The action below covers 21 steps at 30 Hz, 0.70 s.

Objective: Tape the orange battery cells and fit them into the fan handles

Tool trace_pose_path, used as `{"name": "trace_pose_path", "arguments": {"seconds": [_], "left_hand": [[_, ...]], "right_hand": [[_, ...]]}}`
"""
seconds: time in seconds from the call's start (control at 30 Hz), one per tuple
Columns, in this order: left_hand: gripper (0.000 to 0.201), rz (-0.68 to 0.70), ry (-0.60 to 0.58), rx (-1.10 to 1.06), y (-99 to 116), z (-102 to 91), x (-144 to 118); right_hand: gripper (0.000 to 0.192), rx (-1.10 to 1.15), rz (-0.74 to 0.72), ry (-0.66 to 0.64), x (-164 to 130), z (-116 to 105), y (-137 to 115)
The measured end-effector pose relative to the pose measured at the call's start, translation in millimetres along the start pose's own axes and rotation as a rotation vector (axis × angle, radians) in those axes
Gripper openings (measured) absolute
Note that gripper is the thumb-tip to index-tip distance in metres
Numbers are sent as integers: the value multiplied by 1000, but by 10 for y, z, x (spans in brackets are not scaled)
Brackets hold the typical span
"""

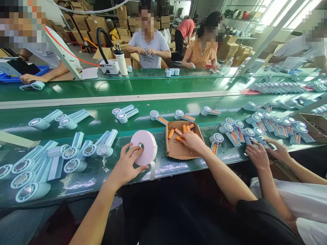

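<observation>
The left hand grips a pink roll of tape that stands on edge on the green workbench close to its near edge, thumb under the roll's lower rim and fingers curled at its centre hole; a short strip of tape hangs down from the roll onto the bench surface. The right hand reaches into a shallow cardboard tray just right of the roll, its fingers closed around one of the orange cylindrical batteries lying loose in the tray's far half. Left of the roll, along the near edge, lie clusters of pale blue handheld fan bodies, heads facing up, some touching one another. Beyond the tray, toward the middle of the bench, single fan bodies with orange batteries fitted lie in a loose row. Toward the right end of the bench a dense group of the same fitted pieces is spread out, and a neighbouring person's two hands rest at the near edge beside them. Across the bench, other people sit at the far edge.
</observation>
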<state>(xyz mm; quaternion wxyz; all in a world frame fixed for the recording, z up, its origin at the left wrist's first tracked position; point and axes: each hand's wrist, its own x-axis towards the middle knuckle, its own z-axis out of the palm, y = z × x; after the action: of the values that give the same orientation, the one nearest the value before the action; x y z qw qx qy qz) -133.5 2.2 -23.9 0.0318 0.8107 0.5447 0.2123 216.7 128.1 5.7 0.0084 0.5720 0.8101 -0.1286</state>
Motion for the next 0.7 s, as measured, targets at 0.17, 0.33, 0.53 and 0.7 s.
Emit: {"name": "trace_pose_path", "arguments": {"seconds": [0.17,0.33,0.53,0.7], "left_hand": [[58,95,139,93,204,32,90],[55,79,216,192,362,-8,128],[55,43,245,219,504,-60,201],[50,25,371,232,540,-136,279]], "right_hand": [[38,822,15,211,-192,9,-23],[39,1341,-25,462,-529,191,-464],[38,1317,-110,365,-660,312,-853],[25,1065,-178,-195,-830,428,-923]]}}
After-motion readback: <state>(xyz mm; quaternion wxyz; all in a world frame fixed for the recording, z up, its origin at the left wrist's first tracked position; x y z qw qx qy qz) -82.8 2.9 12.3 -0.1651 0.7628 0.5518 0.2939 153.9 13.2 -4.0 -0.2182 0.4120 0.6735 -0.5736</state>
